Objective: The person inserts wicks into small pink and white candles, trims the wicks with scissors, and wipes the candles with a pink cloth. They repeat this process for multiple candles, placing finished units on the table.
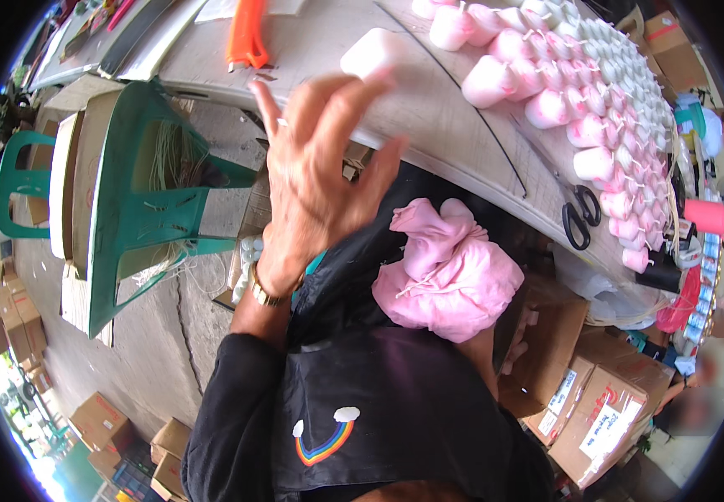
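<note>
White block [368, 52] is sitting on the table [429, 125] just past my left hand [316, 167], forward and a touch right of the knuckles. A fingertip is overlapping its near edge; can't tell if I'm touching it. Block is looking squat and blurred, so I'm not reading a firm long axis, maybe slightly longer side to side. Left is the nearer hand: I'm holding it wide, fingers and thumb apart, nothing between. Right hand is hiding under the pink cloth [450, 284], back and right of the left; can't tell its grip.

Counts, from left grip: one loose block ahead, one orange tool [249, 33] ahead-left, one rod [496, 144] and one scissors [567, 184] right, one cloth, one green chair [115, 209] left. Pink-and-white candles [527, 79] are sitting packed beyond the rod, too many to count.
</note>
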Motion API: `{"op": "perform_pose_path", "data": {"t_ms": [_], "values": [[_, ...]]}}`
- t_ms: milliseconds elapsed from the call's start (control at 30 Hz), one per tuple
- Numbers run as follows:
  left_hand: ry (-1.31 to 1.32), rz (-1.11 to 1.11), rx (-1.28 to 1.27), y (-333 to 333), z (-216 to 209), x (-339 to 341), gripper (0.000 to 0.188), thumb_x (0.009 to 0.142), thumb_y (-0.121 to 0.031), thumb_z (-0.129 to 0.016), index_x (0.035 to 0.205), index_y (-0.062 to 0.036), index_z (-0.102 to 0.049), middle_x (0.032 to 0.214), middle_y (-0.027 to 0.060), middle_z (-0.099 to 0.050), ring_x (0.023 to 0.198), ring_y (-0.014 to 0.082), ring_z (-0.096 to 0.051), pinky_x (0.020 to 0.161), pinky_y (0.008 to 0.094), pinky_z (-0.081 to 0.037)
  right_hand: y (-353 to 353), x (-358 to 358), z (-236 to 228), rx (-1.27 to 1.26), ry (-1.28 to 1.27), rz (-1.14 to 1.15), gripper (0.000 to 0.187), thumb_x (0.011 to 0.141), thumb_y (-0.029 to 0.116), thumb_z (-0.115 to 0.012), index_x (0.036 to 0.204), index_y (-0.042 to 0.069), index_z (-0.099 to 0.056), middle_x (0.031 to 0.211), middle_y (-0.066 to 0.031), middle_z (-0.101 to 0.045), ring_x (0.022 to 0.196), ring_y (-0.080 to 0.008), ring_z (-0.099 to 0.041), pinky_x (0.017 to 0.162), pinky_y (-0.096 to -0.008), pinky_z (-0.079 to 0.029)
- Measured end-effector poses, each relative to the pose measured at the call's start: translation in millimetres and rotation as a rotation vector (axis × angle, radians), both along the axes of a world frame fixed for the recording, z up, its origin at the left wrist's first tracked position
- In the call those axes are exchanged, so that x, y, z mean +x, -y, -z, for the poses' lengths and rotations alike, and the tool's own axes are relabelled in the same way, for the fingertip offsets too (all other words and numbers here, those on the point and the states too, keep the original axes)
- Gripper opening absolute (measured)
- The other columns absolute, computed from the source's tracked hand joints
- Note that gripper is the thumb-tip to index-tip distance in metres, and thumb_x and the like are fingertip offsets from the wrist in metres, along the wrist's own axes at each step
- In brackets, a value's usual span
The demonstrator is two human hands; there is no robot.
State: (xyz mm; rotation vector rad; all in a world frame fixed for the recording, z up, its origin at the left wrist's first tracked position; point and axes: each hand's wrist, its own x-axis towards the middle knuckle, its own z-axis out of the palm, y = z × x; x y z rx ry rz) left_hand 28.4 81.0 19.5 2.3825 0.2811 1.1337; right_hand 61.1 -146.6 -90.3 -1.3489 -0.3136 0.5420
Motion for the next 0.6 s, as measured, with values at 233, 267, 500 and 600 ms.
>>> {"op": "perform_pose_path", "data": {"t_ms": [233,267,500,600], "values": [[-0.405,0.662,-0.227,34,18,-28,0.053,0.064,0.003,-0.075,0.110,-0.0223,-0.072,0.109,0.0017,-0.062,0.101,0.0209,-0.065,0.116,0.0616,-0.020,15,-4,-14,-0.034,0.042,0.028,0.019,0.074,0.007,-0.067,0.092,0.003,-0.064,0.088,-0.0109,-0.065,0.076,-0.0277,-0.063,0.069,-0.0373,-0.051],[-0.407,0.705,-0.267,39,22,-27,0.056,0.064,0.000,-0.076,0.114,-0.0224,-0.070,0.111,0.0029,-0.061,0.099,0.0195,-0.065,0.115,0.0611,-0.023,17,-4,-17,-0.057,0.060,0.020,0.020,0.073,0.007,-0.068,0.092,0.003,-0.065,0.088,-0.0109,-0.066,0.076,-0.0278,-0.063,0.069,-0.0374,-0.051],[-0.259,0.778,-0.197,54,28,-23,0.043,0.064,-0.010,-0.079,0.104,-0.0237,-0.076,0.109,0.0035,-0.059,0.091,0.0170,-0.063,0.116,0.0594,-0.022,20,-1,-36,-0.178,0.252,-0.030,0.021,0.072,0.007,-0.069,0.092,0.003,-0.065,0.087,-0.0110,-0.066,0.075,-0.0286,-0.064,0.069,-0.0380,-0.052],[-0.248,0.763,-0.222,57,30,-21,0.025,0.071,-0.013,-0.079,0.095,-0.0196,-0.077,0.101,0.0046,-0.061,0.090,0.0176,-0.062,0.115,0.0577,-0.024,18,6,-42,-0.295,0.439,-0.075,0.021,0.071,0.007,-0.069,0.092,0.003,-0.066,0.086,-0.0111,-0.066,0.075,-0.0290,-0.064,0.069,-0.0383,-0.052]]}}
